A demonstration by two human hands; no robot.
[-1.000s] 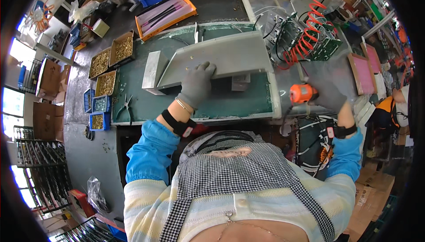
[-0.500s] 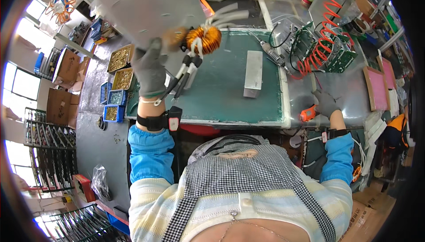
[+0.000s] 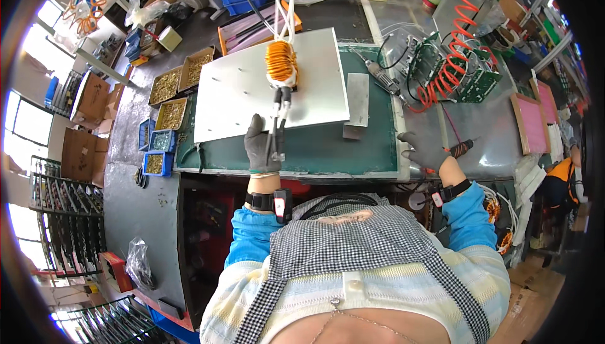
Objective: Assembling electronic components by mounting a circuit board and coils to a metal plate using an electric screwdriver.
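A pale metal plate (image 3: 239, 89) with several small studs lies tilted above the green mat (image 3: 315, 155). A coil wound in orange wire (image 3: 281, 62) sits on it; white leads rise from its far side, and dark-sleeved leads hang over the near edge. My left hand (image 3: 259, 149), grey-gloved, grips that near edge with its thumb above; its other fingers are partly hidden beside the leads. Over the metal bench at right, my gloved right hand (image 3: 427, 152) is open, fingers spread, beside an orange-and-black tool (image 3: 461, 149). The plate partly covers a metal block (image 3: 358, 101).
Bins of small hardware (image 3: 171, 114) stand left of the plate, with pliers (image 3: 200, 156) near them. A power screwdriver (image 3: 384, 74), a coiled red hose (image 3: 435, 89) and green circuit boards (image 3: 482, 79) are at right. A tray (image 3: 236, 36) lies behind.
The plate has come down and turned toward the mat, its studded face and coil now in view. My left hand has moved right and nearer; my right hand has moved left, off the orange-and-black tool.
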